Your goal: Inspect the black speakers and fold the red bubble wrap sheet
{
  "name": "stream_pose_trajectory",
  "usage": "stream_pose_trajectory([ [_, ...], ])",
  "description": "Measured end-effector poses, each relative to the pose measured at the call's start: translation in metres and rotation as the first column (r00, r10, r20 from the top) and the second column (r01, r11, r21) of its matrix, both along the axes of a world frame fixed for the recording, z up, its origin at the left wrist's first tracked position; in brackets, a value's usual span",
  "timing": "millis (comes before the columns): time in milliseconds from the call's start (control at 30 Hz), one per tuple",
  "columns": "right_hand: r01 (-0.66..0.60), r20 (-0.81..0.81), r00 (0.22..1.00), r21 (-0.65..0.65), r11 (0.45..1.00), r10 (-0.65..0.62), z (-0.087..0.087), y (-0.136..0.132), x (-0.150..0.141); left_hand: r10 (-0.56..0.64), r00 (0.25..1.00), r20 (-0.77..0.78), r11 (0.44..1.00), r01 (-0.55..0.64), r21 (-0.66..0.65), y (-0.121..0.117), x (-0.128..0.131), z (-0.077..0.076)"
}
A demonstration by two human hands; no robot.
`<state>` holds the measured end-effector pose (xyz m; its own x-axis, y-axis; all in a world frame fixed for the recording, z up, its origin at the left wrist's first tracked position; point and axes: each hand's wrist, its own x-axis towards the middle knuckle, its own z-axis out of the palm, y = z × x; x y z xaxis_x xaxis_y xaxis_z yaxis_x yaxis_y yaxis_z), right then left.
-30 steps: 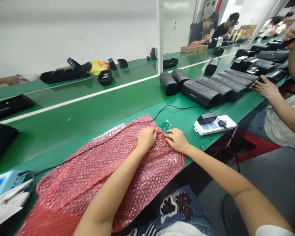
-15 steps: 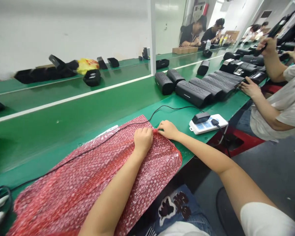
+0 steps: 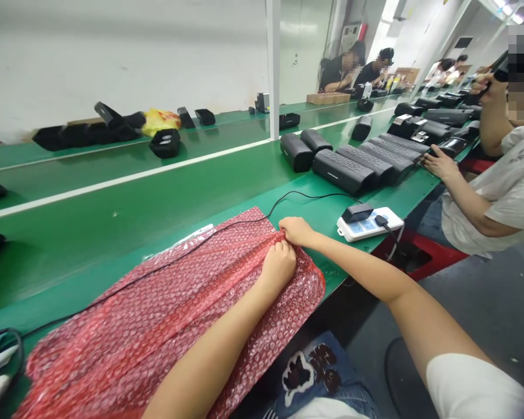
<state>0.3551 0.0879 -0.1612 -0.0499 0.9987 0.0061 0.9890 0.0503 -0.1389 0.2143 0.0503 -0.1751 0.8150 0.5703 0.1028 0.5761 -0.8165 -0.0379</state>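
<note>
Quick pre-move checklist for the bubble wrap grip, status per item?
1. Left hand on red bubble wrap: ok, fist closed on it.
2. Right hand pinching wrap's far edge: ok.
3. Black cable off the wrap: not ok, it lies across it.
4. Power strip apart from wrap: ok.
5. Black speakers apart from hands: ok.
6. Anything under the wrap: cannot tell.
</note>
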Motion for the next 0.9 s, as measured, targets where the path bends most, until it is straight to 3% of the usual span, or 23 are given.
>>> stream_pose_trajectory([
  [133, 0.024, 0.013, 1.000, -0.010, 1.000, -0.024, 0.003, 0.002, 0.000, 0.026, 1.000, 0.007, 1.000, -0.026, -0.013, -0.003, 0.001, -0.001],
  [367, 0.035, 0.018, 0.999, -0.012, 0.999, -0.034, 0.006, 0.005, -0.001, -0.024, 0.997, 0.075, 0.998, 0.028, -0.059, 0.009, 0.000, -0.013],
  [700, 0.026, -0.059, 0.998, 0.122, 0.992, -0.019, -0.018, -0.002, -0.001, 0.035, 0.993, 0.114, 0.991, -0.019, -0.136, 0.009, 0.000, -0.018],
  [900, -0.088, -0.215, 0.967, 0.217, 0.972, 0.135, -0.031, -0.008, 0.019, 0.055, 0.989, 0.136, 0.985, -0.032, -0.169, 0.012, -0.001, -0.017],
])
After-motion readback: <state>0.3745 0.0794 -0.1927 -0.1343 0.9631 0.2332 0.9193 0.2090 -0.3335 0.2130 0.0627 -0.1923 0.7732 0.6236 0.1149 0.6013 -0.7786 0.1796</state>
